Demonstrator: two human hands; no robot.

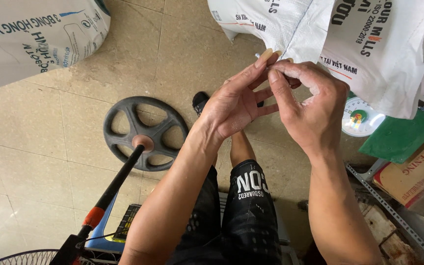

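Black shorts lowest; above, left hand and right hand meet, fingertips pinched on the white woven sack's corner at 12 o'clock. Sack mouth appears unopened; opening remains.

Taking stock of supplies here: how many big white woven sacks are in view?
3, maybe more beyond the frame: one sack top left on the floor, one at top centre by the fingertips of both hands, one top right.
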